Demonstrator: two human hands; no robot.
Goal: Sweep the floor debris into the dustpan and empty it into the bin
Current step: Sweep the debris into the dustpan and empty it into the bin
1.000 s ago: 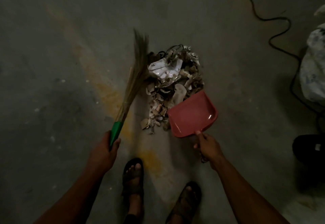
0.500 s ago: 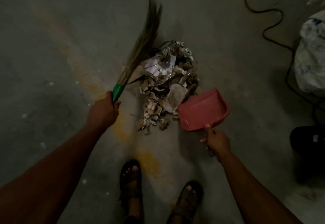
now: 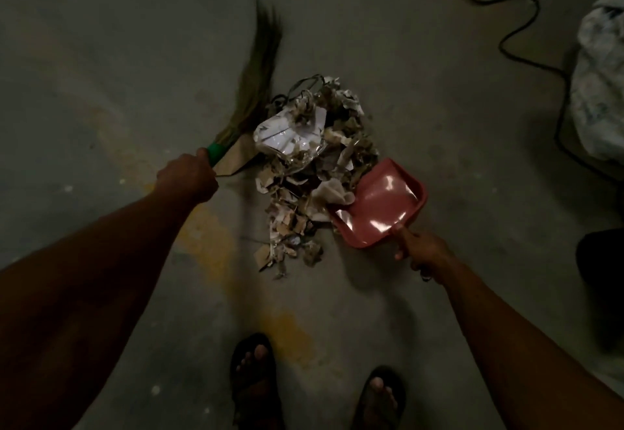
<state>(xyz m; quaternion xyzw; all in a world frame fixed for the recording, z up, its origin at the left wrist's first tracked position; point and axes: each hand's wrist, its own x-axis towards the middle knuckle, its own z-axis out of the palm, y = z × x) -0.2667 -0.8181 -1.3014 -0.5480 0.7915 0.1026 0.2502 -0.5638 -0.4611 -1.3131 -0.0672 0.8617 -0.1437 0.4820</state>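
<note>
The debris pile (image 3: 310,173), torn paper, card scraps and crinkled plastic, lies on the concrete floor (image 3: 422,75) and serves as the landmark here. The left hand (image 3: 185,178) is clenched around the green grip of a grass broom (image 3: 250,88) on the pile's left side; the right hand (image 3: 423,252) grasps the handle of the red dustpan (image 3: 378,206) at the pile's near-right edge, fingers (image 3: 401,254) wrapped under the handle.

The step in hand looks like the sweep into the pan. To do it well, the pan's lip should sit flat on the floor and be braced, since light scraps will slide under any gap. Short strokes drawn from the far-left of the pile toward the pan would carry the loose plastic better than one long pass, which could scatter it.

The broom's long axis runs from the grip away and slightly rightward, bristle tips pointing beyond the pile's far-left corner; the bristles are blurred. The dustpan's mouth faces the pile, its handle pointing back toward the person; one crumpled piece touches its lip
</note>
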